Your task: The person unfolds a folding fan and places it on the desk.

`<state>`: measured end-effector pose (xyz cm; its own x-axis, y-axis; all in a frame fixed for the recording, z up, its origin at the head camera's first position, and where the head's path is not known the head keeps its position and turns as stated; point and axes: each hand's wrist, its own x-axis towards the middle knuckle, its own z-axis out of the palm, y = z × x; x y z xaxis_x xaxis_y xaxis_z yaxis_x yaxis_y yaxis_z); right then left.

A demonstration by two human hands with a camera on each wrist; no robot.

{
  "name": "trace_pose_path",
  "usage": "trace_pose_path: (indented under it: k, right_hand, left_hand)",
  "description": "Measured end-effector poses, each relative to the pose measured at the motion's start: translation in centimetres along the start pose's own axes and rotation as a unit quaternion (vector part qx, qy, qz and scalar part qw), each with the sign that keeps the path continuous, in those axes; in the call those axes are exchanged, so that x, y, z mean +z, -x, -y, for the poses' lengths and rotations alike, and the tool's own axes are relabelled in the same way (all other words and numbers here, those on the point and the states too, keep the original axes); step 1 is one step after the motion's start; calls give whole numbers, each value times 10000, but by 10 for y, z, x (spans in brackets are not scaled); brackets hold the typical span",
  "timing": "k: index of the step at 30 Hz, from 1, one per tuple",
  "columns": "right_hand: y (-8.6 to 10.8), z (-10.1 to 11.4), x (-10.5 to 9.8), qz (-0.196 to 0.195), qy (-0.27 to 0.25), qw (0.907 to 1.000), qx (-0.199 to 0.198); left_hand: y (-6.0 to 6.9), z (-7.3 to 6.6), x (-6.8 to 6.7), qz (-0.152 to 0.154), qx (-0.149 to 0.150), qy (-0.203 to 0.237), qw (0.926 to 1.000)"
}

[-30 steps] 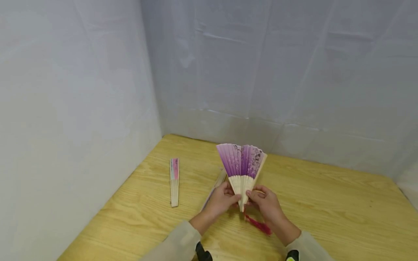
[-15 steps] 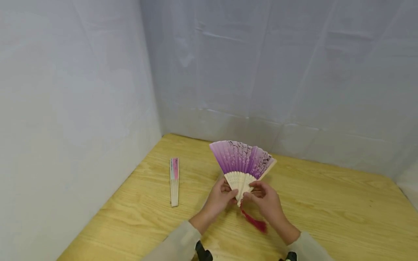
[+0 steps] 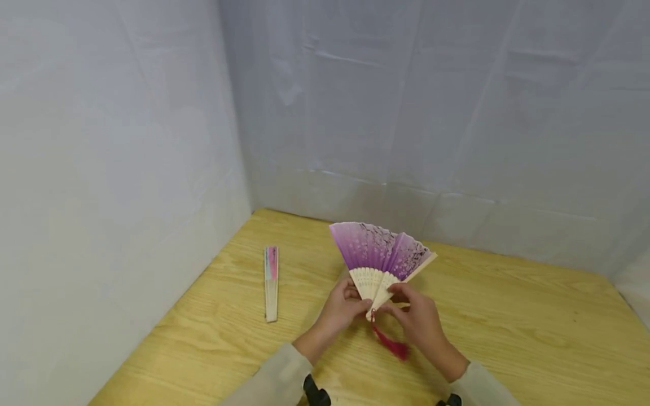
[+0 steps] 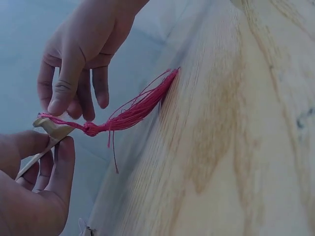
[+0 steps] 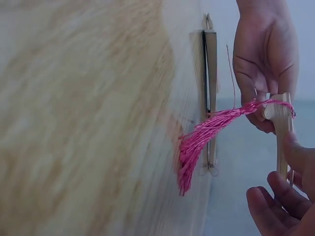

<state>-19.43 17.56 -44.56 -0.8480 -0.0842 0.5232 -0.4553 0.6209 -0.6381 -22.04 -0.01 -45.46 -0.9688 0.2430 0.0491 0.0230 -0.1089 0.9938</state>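
A purple folding fan (image 3: pixel 373 248) with blossom print and pale slotted ribs is spread between both hands, above the table. The left hand (image 3: pixel 339 313) pinches the ribs near the pivot, thumb in front. On the other side, the right hand (image 3: pixel 420 321) holds the right-hand ribs between thumb and fingers. From the pivot hangs a red tassel (image 3: pixel 393 345), whose strands (image 4: pixel 142 105) reach close to the wooden surface in the left wrist view. The right wrist view has the fan's stacked rib ends (image 5: pixel 281 123) edge-on, with the right fingers (image 5: pixel 283 196) curled below.
A folded fan (image 3: pixel 271 285) with pink and blue cloth lies left on the wooden table (image 3: pixel 508 316). Another folded fan, mostly hidden behind the left hand, lies close by. In the right wrist view a folded fan (image 5: pixel 211 88) rests on the table. White sheets (image 3: pixel 406 113) surround it.
The purple fan has spread wider, its right edge swinging out to the right and downward. The right hand shifted slightly with it. The tassel swung a little left.
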Motion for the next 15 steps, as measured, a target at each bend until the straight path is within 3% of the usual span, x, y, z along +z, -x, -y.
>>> trace_pose_path:
  k: [5, 8, 12, 15]
  right_hand:
    - [0, -3, -2, -226, 901, 9952, -316]
    - [1, -8, -1, -646, 1408, 9843, -847]
    - [-1, -13, -2, -1023, 1604, 9707, -1467]
    - [-2, -13, -4, -1017, 1690, 9670, -1612]
  left_hand:
    - [-2, -1, 0, 136, 16, 6, 9999]
    - [-2, -1, 0, 162, 45, -18, 9999]
    - [-3, 1, 0, 150, 105, -157, 9997]
    - [-4, 2, 0, 165, 103, -203, 9996]
